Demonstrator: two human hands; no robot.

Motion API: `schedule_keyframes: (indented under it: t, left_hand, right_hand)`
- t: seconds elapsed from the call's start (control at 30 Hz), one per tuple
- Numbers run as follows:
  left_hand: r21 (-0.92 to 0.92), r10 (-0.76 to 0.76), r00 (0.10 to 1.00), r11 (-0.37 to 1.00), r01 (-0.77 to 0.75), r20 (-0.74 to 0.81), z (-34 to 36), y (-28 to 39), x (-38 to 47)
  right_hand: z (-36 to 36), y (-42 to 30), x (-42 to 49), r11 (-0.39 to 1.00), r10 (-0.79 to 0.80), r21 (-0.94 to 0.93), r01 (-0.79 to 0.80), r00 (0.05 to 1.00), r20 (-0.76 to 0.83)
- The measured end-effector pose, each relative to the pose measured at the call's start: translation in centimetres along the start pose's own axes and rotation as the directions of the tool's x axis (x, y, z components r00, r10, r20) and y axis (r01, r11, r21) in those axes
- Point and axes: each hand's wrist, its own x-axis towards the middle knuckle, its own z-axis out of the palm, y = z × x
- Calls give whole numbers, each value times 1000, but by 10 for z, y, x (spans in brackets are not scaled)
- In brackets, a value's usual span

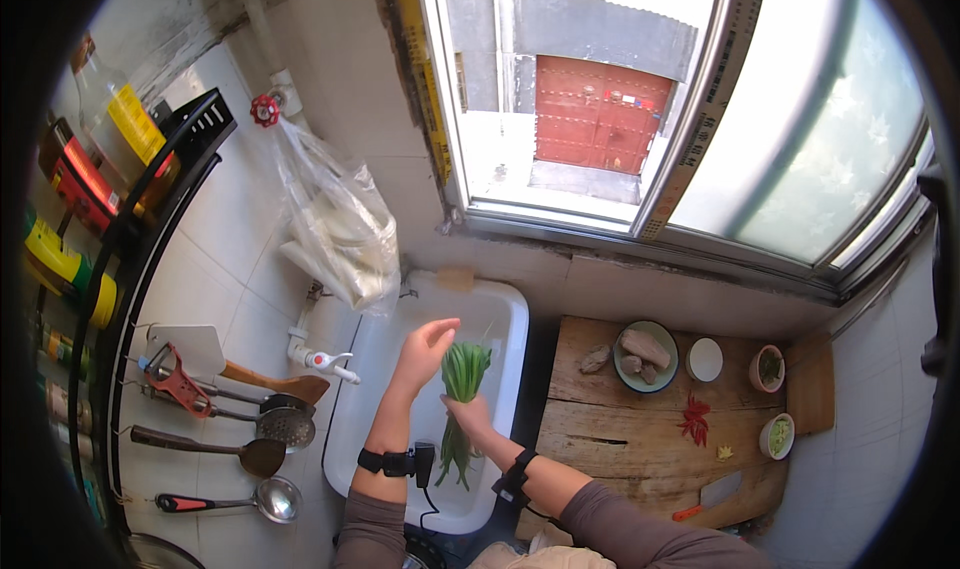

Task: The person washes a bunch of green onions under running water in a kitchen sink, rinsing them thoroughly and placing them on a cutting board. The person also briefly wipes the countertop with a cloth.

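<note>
Over the white ceramic sink [501, 321], my right hand [469, 413] is closed around the middle of a bunch of long green leafy stalks, perhaps garlic chives [465, 370]. One end of the bunch points up towards the window and the other hangs down into the basin. My left hand [429, 348] is raised just left of the bunch's upper end, fingers extended and close together, with nothing seen in it. A white plastic tap [330, 360] with a red mark sticks out from the tiled wall, left of my left forearm; no water is seen running.
On the wooden board [600, 419] at right are a bowl of meat [645, 355], a white bowl [705, 360], small bowls of chopped greens [780, 435], red chili strips [694, 419] and a cleaver [720, 488]. Utensils [262, 456] and a plastic bag [345, 231] hang at left.
</note>
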Motion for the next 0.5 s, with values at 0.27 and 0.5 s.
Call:
schedule_keyframes:
  t: [0.27, 0.5]
  left_hand:
    - [-159, -211, 862, 975, 154, -461, -63, -122, -108]
    - [-531, -338, 938, 811, 246, -82, -75, -146, -138]
  right_hand:
    - [76, -45, 37, 997, 73, -12, -75, 906, 417]
    - [143, -35, 76, 860, 320, 172, -481, 770, 553]
